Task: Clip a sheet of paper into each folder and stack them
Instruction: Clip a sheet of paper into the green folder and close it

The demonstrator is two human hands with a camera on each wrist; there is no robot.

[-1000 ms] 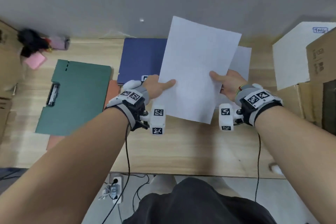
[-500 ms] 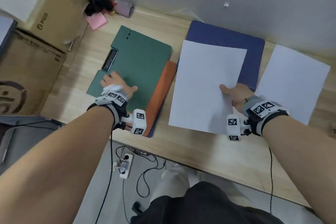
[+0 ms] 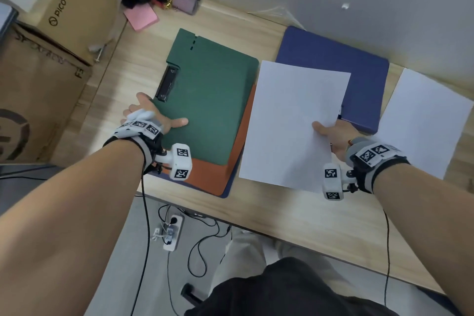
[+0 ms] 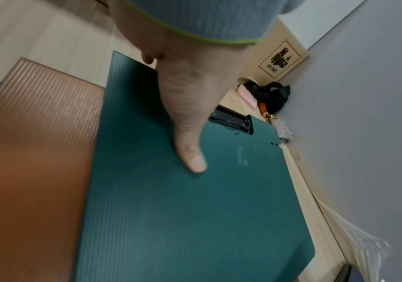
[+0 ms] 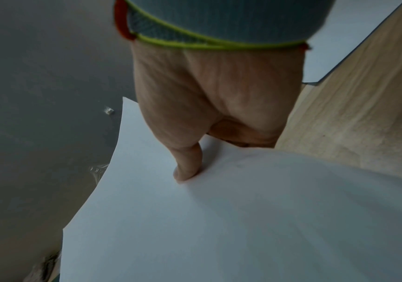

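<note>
Right, step in hand looks like opening the green folder (image 3: 207, 100) to get the sheet of paper (image 3: 289, 123) under its clip (image 3: 168, 83). Left hand (image 3: 151, 117) is at the folder's near-left edge, just below the clip: thumb flat on the cover, fingers going past the edge; whether they're hooked under it I cannot tell, they're out of sight in both views. Right hand (image 3: 336, 136) pinches the sheet at its right edge, thumb on top, fingers beneath, sheet held off the wooden desk (image 3: 295, 218) between the green folder and the blue folder (image 3: 359, 77). Green folder is shut and sits on top of an orange folder (image 3: 218, 174), with a darker blue one showing at the bottom of that pile. My take: lift only the green cover, since the orange one underneath is likely to drag along if the fingers catch too deep. One-handed pinch lets the sheet sag, so bring it in low and flat, top edge first toward the clip. Square it to the folder edges before releasing the clip. Spare paper (image 3: 425, 120) lies far right on the desk, well apart. Nothing looks clipped yet, though I can't see inside the blue folder.
</note>
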